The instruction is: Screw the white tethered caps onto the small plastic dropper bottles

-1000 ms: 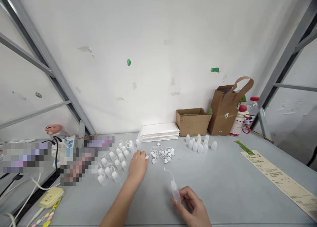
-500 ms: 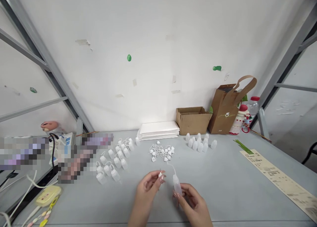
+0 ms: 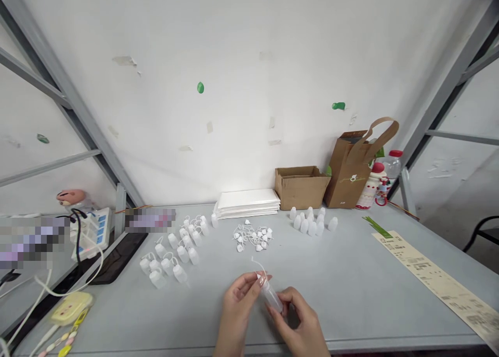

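Note:
My right hand (image 3: pixel 298 315) is closed around the lower part of a small translucent plastic squeeze bottle (image 3: pixel 272 298), which tilts with its top toward the left. A thin white strap (image 3: pixel 259 263) curls up from its neck. At the bottle's top, my left hand (image 3: pixel 242 301) pinches a small white cap, mostly hidden by the fingers; whether it is seated I cannot tell. Beyond my hands lies a loose pile of white caps with straps (image 3: pixel 253 236). Several capped bottles (image 3: pixel 179 273) stand to the left, and several bottles without straps (image 3: pixel 312 228) stand at the back right.
Against the wall are a stack of white sheets or boards (image 3: pixel 247 204), an open cardboard box (image 3: pixel 303 192) and a brown paper bag (image 3: pixel 346 183). A long printed paper strip (image 3: pixel 432 279) lies at right. Cables and a yellow device (image 3: pixel 72 307) occupy the left side.
My left hand has moved right, bringing the small white cap to the bottle's top. The bottle has tipped further to the left in my right hand. The view has shifted slightly.

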Motion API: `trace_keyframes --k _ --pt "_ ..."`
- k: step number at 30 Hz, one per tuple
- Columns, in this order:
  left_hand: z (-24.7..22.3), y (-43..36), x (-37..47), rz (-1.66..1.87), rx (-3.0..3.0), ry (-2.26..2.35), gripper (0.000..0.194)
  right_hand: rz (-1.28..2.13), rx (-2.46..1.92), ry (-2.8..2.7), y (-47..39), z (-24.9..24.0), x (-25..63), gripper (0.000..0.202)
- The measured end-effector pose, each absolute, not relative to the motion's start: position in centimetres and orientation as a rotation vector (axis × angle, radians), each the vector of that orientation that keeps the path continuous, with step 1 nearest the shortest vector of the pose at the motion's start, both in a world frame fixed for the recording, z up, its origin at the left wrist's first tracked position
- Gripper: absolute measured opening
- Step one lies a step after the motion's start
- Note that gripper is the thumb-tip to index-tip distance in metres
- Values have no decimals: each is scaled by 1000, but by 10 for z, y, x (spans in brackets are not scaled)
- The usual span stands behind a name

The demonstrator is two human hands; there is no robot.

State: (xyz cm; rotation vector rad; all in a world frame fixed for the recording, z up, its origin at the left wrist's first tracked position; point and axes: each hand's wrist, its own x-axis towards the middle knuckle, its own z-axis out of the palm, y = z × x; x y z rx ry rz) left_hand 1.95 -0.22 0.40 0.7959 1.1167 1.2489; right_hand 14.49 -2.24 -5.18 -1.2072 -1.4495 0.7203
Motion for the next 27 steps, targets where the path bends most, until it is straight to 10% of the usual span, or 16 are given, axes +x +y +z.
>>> trace_keyframes --k 9,27 --pt "-3 1 20 1244 782 1186 30 530 -1177 -1565 -26 -57 141 9" --pt "-12 4 21 1363 897 1238 23 1184 -1138 -1271 -14 -43 154 28"
